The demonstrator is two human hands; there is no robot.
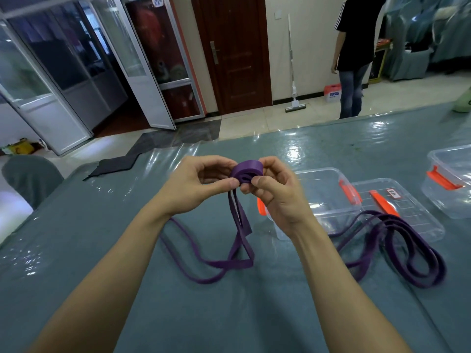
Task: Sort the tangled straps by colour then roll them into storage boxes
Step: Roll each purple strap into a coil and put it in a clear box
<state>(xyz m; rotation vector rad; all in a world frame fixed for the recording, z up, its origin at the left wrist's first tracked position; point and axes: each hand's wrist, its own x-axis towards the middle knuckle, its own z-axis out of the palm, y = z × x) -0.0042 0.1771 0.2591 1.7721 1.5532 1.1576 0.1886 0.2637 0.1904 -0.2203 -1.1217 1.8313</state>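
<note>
Both hands hold a small roll of purple strap (246,171) above the table. My left hand (201,184) pinches the roll's left side with thumb and fingers. My right hand (274,189) pinches its right side. The strap's loose tail (237,240) hangs down from the roll and loops across the table toward the left. A second bundle of purple strap (407,253) lies in loops to the right. A clear storage box (328,192) with orange clips stands just behind my right hand.
A clear lid (407,212) lies right of the box, and another clear box (451,179) stands at the far right. The table (102,238) has a shiny grey-green cover. A person (356,54) stands beyond the far edge. A grey chair (28,177) is at the left.
</note>
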